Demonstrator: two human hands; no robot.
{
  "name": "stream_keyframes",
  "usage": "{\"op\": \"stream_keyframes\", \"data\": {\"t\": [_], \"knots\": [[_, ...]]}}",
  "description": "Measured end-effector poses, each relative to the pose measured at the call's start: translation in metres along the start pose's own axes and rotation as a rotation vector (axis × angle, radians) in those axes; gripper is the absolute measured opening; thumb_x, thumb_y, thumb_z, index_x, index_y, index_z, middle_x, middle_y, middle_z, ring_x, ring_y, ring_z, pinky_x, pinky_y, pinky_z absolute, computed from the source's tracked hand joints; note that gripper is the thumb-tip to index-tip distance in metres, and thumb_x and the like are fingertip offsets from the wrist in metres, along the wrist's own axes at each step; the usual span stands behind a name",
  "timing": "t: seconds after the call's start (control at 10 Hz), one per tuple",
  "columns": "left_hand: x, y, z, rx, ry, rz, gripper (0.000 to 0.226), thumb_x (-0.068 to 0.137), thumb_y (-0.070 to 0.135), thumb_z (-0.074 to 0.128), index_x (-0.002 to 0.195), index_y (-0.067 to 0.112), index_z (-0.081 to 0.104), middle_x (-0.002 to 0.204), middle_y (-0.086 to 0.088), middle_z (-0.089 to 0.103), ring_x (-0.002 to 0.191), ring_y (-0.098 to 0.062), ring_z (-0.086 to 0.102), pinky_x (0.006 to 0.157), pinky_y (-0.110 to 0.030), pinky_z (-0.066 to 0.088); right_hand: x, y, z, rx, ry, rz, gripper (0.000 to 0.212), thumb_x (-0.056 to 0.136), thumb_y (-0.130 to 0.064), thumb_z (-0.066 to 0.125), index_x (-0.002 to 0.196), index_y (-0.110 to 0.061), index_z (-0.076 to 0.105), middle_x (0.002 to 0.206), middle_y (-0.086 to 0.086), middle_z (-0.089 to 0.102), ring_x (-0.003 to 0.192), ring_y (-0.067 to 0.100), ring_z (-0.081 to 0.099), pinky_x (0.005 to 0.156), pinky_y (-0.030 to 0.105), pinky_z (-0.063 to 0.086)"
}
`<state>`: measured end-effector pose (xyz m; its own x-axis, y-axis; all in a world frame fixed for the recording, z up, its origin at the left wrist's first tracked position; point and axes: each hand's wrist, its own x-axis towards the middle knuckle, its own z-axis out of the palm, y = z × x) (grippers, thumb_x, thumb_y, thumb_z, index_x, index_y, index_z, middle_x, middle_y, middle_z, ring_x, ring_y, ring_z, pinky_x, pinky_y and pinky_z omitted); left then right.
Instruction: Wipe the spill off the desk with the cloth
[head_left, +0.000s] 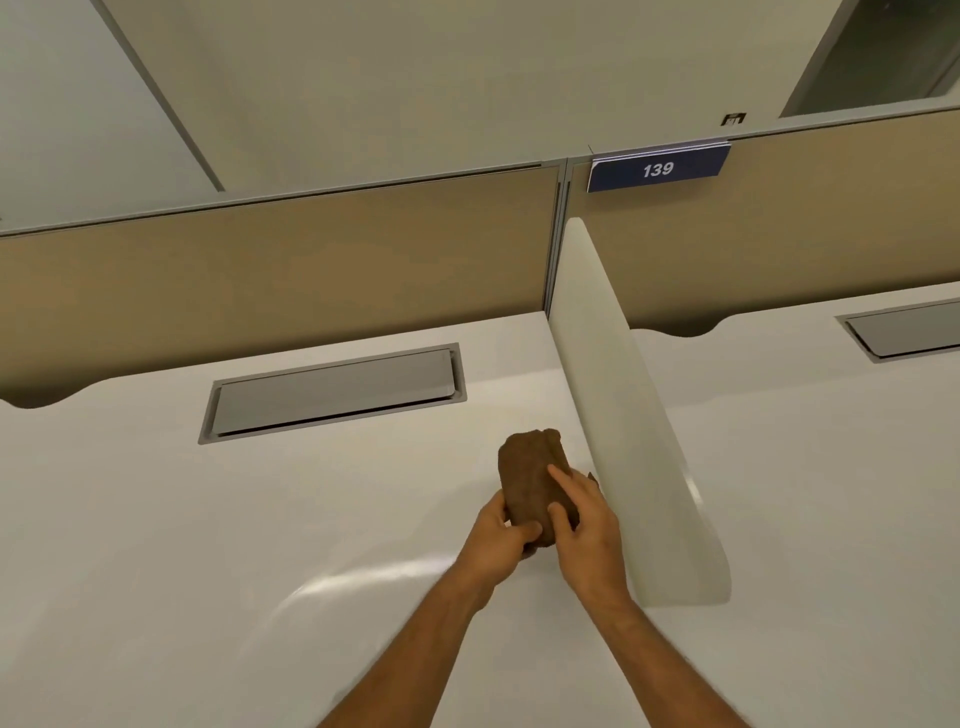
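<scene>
- A white desk (156, 545) is filling the lower part of the view, backed by a tan partition wall (285, 270).
- A grey cable hatch (332, 392) is sitting flush in the desk, up and to the left of the cloth and well apart from it.
- A pale, glossy streak (363, 574) is showing on the desk below and to the left of the cloth; it may be the spill or only a reflection, and the view is not settling which.
- The left hand (496, 543) is gripping the cloth from its lower left, the thumb curling over the near end.
- The brown cloth (530, 478) is bunched into a lump and is being held between both hands, just left of a white divider; whether it is touching the desk cannot be told.
- The right hand (589, 525) is holding the cloth from the right, with one finger lying straight across the top.
- The white divider (623, 415) is standing upright just right of the cloth.
- A blue sign (658, 169) reading 139 is hanging on the wall, far above the cloth.
</scene>
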<state>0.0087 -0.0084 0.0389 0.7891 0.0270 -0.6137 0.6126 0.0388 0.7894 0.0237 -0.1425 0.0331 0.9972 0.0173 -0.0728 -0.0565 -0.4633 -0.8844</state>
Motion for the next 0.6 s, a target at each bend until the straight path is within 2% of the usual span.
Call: {"op": "stream_keyframes", "data": {"t": [0.1, 0.2, 0.3, 0.4, 0.5, 0.6], "knots": [[0.017, -0.009, 0.009, 0.090, 0.050, 0.016, 0.043, 0.097, 0.003, 0.067, 0.138, 0.016, 0.060, 0.126, -0.004, 0.071, 0.108, -0.019, 0.071, 0.080, -0.018, 0.060, 0.005, 0.020, 0.007, -0.096, 0.007, 0.020, 0.041, 0.101, -0.003, 0.053, 0.140, -0.015, 0.058, 0.147, 0.009, 0.053, 0.128, 0.025, 0.055, 0.108, 0.043, 0.049], [0.023, -0.034, 0.014, 0.333, 0.124, 0.012, 0.041, 0.095, 0.006, 0.070, 0.135, 0.012, 0.064, 0.123, -0.005, 0.073, 0.099, -0.018, 0.067, 0.075, -0.012, 0.053, 0.000, 0.051, 0.016, -0.259, -0.192, 0.118, 0.046, 0.104, -0.004, 0.049, 0.149, -0.011, 0.045, 0.159, 0.013, 0.038, 0.140, 0.029, 0.043, 0.117, 0.042, 0.037], [0.016, -0.052, 0.009, 0.400, 0.112, -0.007, 0.043, 0.093, 0.004, 0.070, 0.134, 0.013, 0.066, 0.117, 0.001, 0.071, 0.105, -0.021, 0.069, 0.079, -0.016, 0.052, -0.012, 0.066, 0.016, -0.398, -0.353, 0.087, 0.057, 0.102, -0.002, 0.051, 0.155, -0.012, 0.033, 0.166, 0.011, 0.023, 0.148, 0.029, 0.031, 0.122, 0.040, 0.029], [-0.007, -0.063, -0.011, 0.403, 0.094, -0.022, 0.060, 0.094, 0.007, 0.071, 0.151, 0.015, 0.053, 0.137, -0.002, 0.064, 0.131, -0.026, 0.062, 0.098, -0.024, 0.051, -0.027, 0.063, 0.007, -0.465, -0.385, 0.046, 0.067, 0.099, -0.005, 0.058, 0.157, -0.016, 0.026, 0.169, 0.010, 0.010, 0.154, 0.030, 0.016, 0.125, 0.041, 0.020], [-0.027, -0.065, -0.029, 0.421, 0.099, 0.000, 0.066, 0.097, 0.014, 0.072, 0.157, 0.017, 0.045, 0.151, -0.005, 0.057, 0.136, -0.025, 0.059, 0.107, -0.031, 0.048, -0.045, 0.053, 0.006, -0.440, -0.325, 0.037, 0.066, 0.100, -0.009, 0.060, 0.157, -0.017, 0.028, 0.168, 0.007, 0.017, 0.154, 0.029, 0.018, 0.124, 0.040, 0.022], [-0.073, -0.061, -0.067, 0.495, 0.137, 0.068, 0.065, 0.099, 0.022, 0.070, 0.158, 0.021, 0.043, 0.155, -0.003, 0.055, 0.139, -0.022, 0.056, 0.109, -0.031, 0.046, -0.082, 0.020, 0.015, -0.328, -0.229, 0.012, 0.063, 0.100, -0.015, 0.061, 0.156, -0.016, 0.032, 0.164, 0.002, 0.029, 0.152, 0.024, 0.025, 0.122, 0.036, 0.026]]}}
